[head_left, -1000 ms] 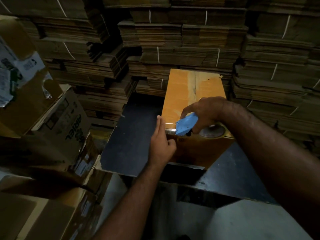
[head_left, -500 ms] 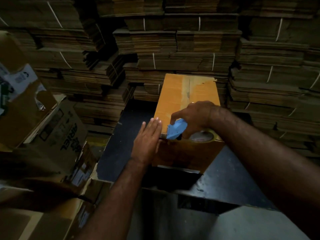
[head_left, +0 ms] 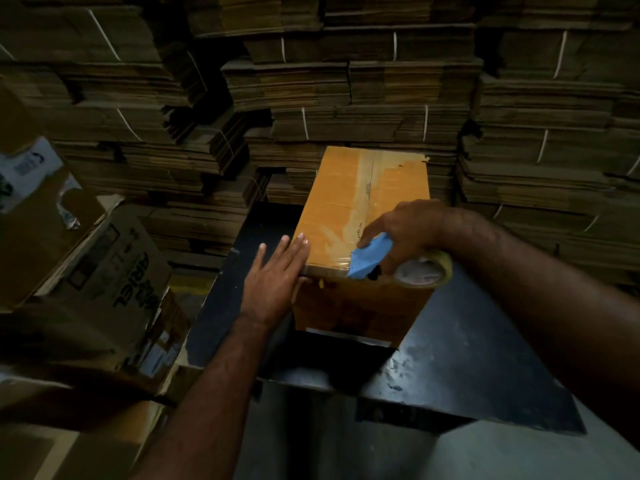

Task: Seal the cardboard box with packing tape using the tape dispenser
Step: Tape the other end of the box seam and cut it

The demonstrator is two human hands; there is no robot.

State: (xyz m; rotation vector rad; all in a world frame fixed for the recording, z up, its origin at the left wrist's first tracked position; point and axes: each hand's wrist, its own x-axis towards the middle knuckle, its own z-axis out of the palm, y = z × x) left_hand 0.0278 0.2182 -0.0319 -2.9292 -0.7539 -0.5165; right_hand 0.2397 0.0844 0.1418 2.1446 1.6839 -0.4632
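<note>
A closed orange-brown cardboard box [head_left: 349, 202] stands on a dark table [head_left: 460, 368]. Clear tape runs along its top centre seam and across its near top edge. My right hand [head_left: 412, 230] grips a blue tape dispenser [head_left: 369, 256] with a roll of clear tape [head_left: 424, 270], its blade end at the box's near top edge, right of centre. My left hand [head_left: 277, 275] lies flat with fingers together against the box's near left corner, pressing the tape there.
Tied bundles of flattened cardboard [head_left: 363, 81] are stacked high behind and to both sides. A printed carton [head_left: 114, 271] and other worn boxes stand at the left, close to the table's edge. Pale floor [head_left: 485, 455] shows below.
My left hand has flattened and slid to the box's left corner. The dispenser has travelled right along the near top edge, away from the left hand.
</note>
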